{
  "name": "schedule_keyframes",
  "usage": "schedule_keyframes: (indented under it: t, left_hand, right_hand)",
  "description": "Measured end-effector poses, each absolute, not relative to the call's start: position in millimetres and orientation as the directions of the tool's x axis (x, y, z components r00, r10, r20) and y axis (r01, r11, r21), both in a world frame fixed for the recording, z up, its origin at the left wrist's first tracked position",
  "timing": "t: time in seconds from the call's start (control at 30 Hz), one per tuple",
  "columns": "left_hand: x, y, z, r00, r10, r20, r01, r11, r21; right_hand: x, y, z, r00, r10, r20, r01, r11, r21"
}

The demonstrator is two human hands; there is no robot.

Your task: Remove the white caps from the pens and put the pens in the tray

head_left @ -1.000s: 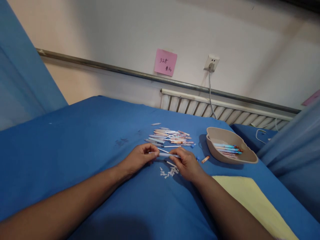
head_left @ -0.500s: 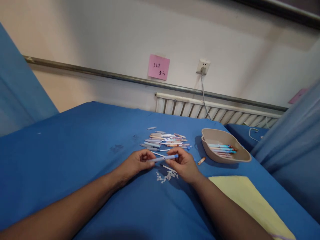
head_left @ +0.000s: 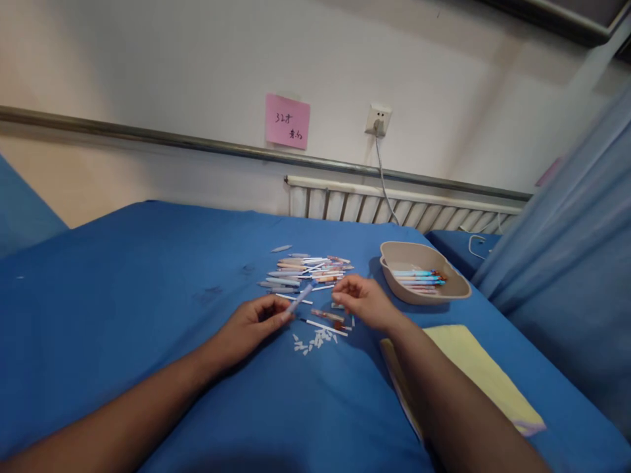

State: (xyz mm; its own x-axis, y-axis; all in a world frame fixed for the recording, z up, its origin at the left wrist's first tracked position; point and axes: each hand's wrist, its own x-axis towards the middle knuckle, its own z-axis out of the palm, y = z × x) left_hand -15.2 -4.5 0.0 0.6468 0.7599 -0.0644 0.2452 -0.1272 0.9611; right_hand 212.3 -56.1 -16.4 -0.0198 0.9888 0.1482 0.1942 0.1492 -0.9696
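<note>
My left hand [head_left: 251, 325] pinches the lower end of a pale blue pen barrel [head_left: 300, 297], which points up and to the right. My right hand [head_left: 362, 301] hovers just right of it, fingers curled, near a small blue piece on the cloth; I cannot make out anything in it. Between the hands lie a thin white refill [head_left: 323, 326] and a short brownish pen part [head_left: 326, 315]. Below them sits a scatter of tiny white caps [head_left: 313, 341]. A heap of pen parts [head_left: 308, 271] lies just beyond the hands.
A beige tray [head_left: 456, 288] holding several finished pens stands at the right. A yellow cloth [head_left: 486, 378] lies under my right forearm. The surface is a blue sheet [head_left: 123, 276]. Behind are a radiator, a wall rail, a socket with cable, a pink note and a blue curtain at right.
My right hand let go of the pen barrel and drew right. The left hand now holds it alone, tilted upward. The camera panned right.
</note>
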Motion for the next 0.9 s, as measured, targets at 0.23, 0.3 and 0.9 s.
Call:
schedule_keyframes:
  t: [0.23,0.3,0.9]
  left_hand:
    - [-12,5,-6,0.524,0.847,-0.096,0.158,0.015,0.987]
    - [-12,6,-6,0.516,0.849,-0.118,0.150,0.046,0.988]
    - [-14,6,-10,0.549,0.819,-0.165,0.149,0.099,0.984]
  right_hand:
    - [276,-54,-14,0.002,1.000,-0.028,0.498,-0.025,-0.867]
    - [274,-57,-14,-0.073,0.996,-0.047,0.577,0.004,-0.817]
    - [223,-69,-11,-0.267,0.951,0.156,0.835,0.309,-0.455]
